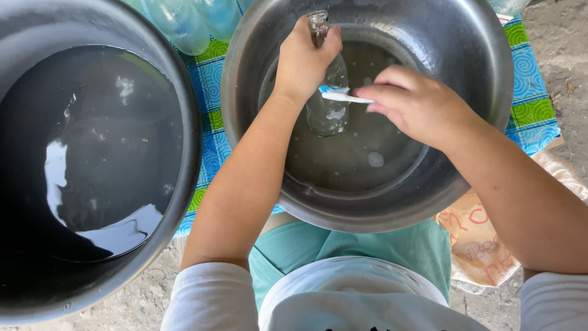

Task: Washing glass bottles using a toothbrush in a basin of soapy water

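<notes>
Nearest the camera are the person's white sleeves and teal garment (367, 248), seen from above over rough concrete ground (144, 300). To the left sits a large dark basin (184, 132) filled with water that mirrors the sky. Just beyond the knees stands a big steel bowl (490, 86) with shallow, slightly cloudy water at its bottom.

Over that bowl, the left hand (303, 61) has its fingers wrapped tight around the neck of a small clear glass bottle (327, 110), holding it roughly upright, its base low in the bowl, perhaps touching the water, though the glare makes that hard to tell. The right hand (416, 107) has its fingers pinched closed on the handle of a white toothbrush (346, 97), whose blue-and-white head rests against the bottle's shoulder.

A crumpled paper bag (478, 245) with red print lies by the right forearm. Under the bowl spreads a blue and green patterned mat (533, 104). Farthest off, at the top edge, lie several pale blue plastic bottles (190, 21).
</notes>
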